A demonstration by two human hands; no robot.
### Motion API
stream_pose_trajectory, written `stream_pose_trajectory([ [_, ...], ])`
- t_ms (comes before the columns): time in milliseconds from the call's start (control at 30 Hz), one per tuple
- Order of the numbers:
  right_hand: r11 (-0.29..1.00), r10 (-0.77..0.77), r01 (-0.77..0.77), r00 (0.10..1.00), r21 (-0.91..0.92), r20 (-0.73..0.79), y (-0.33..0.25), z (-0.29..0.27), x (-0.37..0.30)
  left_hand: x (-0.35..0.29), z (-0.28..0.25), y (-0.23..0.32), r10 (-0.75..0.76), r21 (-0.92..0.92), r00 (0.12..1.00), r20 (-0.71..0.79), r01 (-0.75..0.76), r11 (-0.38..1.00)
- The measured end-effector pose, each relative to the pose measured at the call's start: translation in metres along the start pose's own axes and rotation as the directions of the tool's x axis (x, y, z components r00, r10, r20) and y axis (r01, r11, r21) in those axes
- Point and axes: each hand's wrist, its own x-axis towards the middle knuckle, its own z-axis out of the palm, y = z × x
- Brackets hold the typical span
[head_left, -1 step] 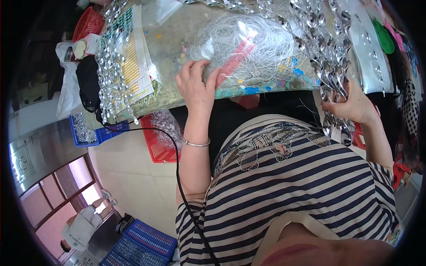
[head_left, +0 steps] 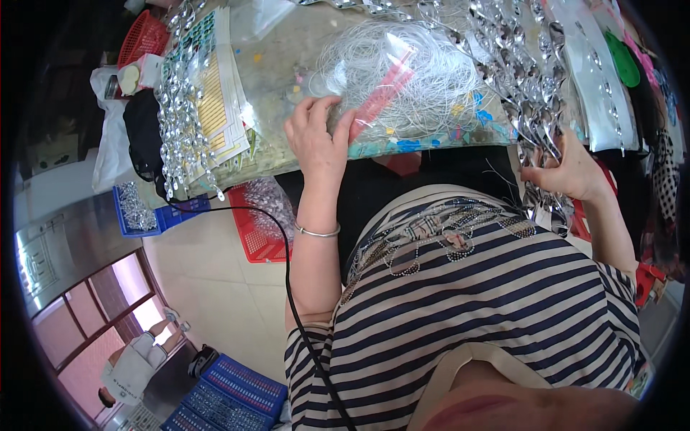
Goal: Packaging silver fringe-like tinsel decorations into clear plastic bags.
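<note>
Work table [head_left: 269, 86]: spread across the far side of the scene, its near edge trimmed with blue-green fragments.
Red crate [head_left: 253, 244]: set below the table on the left, partly filled with clear, glittering pieces.
Clear-thread tangle [head_left: 445, 75]: heaped loosely at the table's middle, between the two hands.
Silver twisted strands [head_left: 514, 86]: laid in a bundle from the far side down the right of the table and over its near edge, where they are gripped.
Paper sheets [head_left: 215, 108]: stacked at the left, partly covered by beaded strands [head_left: 180, 136].
Right hand [head_left: 571, 171]: closed around the silver twisted strands at the near right edge, with lower ends left hanging beneath.
Left hand [head_left: 315, 140]: held at the near edge, left of the tangle; fingers loosely curved, thumb parted from them. Whether any thread is pinned cannot be told.
Pink strip [head_left: 384, 97]: slanted across the tangle, its near end just beside the left thumb.
Bracelet [head_left: 318, 232]: worn on the left wrist.
</note>
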Motion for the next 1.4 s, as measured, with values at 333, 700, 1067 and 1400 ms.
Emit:
stream_pose_trajectory([
  [333,0.999,-0.002,0.007,0.987,-0.032,0.159,0.005,0.014,0.007,0.005,-0.004,-0.010,-0.073,-0.125,0.996,0.042,0.078,0.989],
  [700,1.000,0.027,-0.029,0.982,0.009,0.188,0.006,0.021,0.008,0.008,0.000,-0.017,-0.132,-0.124,0.989,0.072,0.140,0.982],
  [1067,1.000,0.010,-0.008,0.980,-0.010,0.198,0.021,0.021,0.011,0.010,-0.002,-0.023,-0.100,-0.202,0.991,0.088,0.116,0.972],
  [1400,0.997,-0.027,0.014,0.983,0.076,0.180,0.029,0.019,0.014,0.023,-0.027,0.000,-0.565,-0.781,0.784,0.257,0.513,0.356],
])
